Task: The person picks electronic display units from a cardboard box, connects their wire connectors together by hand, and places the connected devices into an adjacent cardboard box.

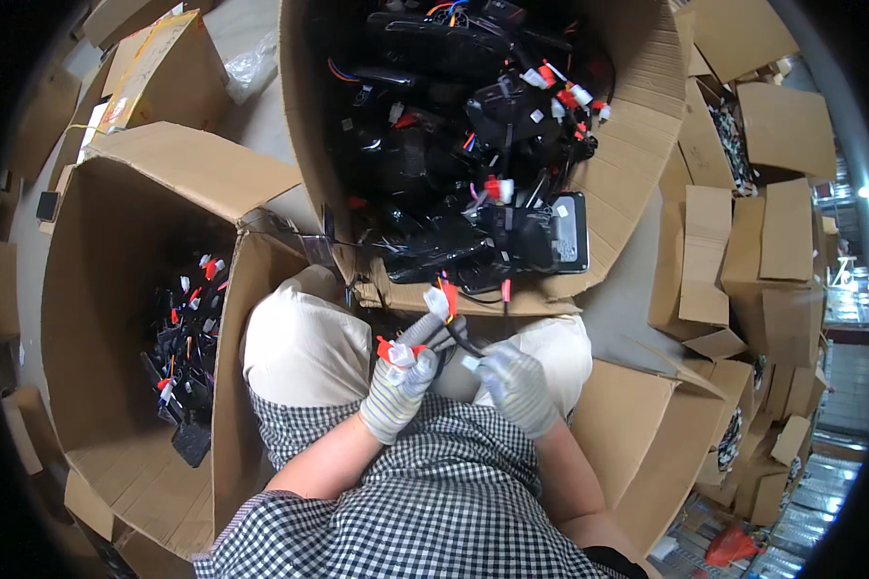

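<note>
My left hand point(396, 398), in a striped work glove with greyish fingers, is closed around a red and white plug connector point(401, 353) over my lap. Just above its fingers, a white connector point(440, 302) with red, orange and yellow wires stands at the near edge of the large box. My right hand point(519, 391), gloved alike, pinches a black cable point(462, 338) that runs up and left toward the left fingers. A small pale connector point(471, 364) shows beside the right fingertips. The gloves hide where the cable ends.
Ahead, a large cardboard box point(637, 145) holds many black wrapped devices point(434, 154) with coloured plugs. At left, another open box point(116, 318) contains black parts with wires point(188, 338). A cardboard box point(618, 415) is close on my right; more boxes point(705, 261) stand beyond.
</note>
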Demonstrator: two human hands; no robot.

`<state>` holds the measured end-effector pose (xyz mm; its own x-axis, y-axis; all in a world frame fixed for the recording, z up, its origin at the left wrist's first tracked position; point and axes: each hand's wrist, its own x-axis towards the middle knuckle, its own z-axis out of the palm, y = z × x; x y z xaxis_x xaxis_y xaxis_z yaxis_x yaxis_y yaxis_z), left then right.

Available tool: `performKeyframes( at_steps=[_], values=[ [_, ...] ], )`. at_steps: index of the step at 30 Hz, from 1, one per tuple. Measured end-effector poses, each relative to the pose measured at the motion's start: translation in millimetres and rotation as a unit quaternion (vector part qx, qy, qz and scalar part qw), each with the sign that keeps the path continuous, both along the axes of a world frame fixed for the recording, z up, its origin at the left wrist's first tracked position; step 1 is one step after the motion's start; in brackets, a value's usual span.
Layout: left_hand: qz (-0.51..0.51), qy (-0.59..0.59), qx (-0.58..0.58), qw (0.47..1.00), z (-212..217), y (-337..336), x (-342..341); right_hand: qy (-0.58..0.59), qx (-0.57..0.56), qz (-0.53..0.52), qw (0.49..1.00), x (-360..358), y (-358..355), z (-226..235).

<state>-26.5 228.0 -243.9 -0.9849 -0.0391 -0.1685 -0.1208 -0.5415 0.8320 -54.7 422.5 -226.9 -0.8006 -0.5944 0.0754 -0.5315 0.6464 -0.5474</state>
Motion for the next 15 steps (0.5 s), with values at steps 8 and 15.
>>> performKeyframes(
  at_steps=[8,15],
  values=[
    [-0.03,-0.051,0.0,0.998,14,-4,5,-0.026,0.005,0.089,0.996,-1,-6,10],
    [-0.043,-0.087,-0.038,0.995,19,-6,-2,-0.009,-0.119,-0.245,0.962,-89,13,-56]
  ],
)
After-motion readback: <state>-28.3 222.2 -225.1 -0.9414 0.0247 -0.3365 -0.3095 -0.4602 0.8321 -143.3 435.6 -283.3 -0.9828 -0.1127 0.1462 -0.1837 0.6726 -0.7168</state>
